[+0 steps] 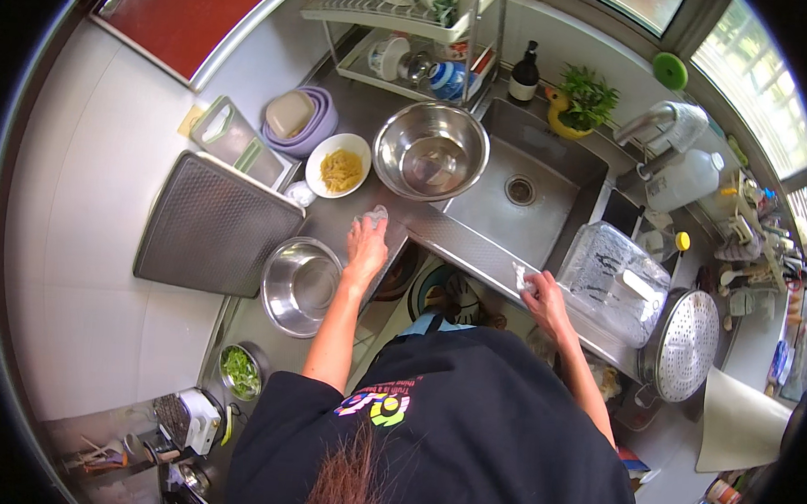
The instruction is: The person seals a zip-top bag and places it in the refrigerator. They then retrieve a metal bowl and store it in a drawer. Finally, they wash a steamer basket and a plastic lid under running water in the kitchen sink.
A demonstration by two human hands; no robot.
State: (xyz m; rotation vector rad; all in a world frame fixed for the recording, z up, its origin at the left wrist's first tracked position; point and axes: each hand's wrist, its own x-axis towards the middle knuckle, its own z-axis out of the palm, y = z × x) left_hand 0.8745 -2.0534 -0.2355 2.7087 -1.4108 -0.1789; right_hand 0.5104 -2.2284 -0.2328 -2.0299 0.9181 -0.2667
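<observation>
My left hand [366, 249] rests on the steel counter between two steel bowls, its fingers closed on a crumpled pale cloth [374, 217]. Above it stand a white bowl of yellow shredded food [341, 171] and a large steel bowl [431, 152]; a smaller steel bowl [301, 287] is just left of my forearm. At the front edge of the sink [506, 219], my right hand [547, 304] pinches a crumpled white tissue or cloth [520, 276]. A clear plastic lid or container [616, 281] lies right of that hand.
A dark textured board [219, 227] leans against the wall at left. Lower left stands a bowl of chopped greens [240, 372]. A dish rack [411, 83], a dark pump bottle [524, 75] and a potted plant [581, 101] line the back. A perforated steamer [686, 347] stands at right.
</observation>
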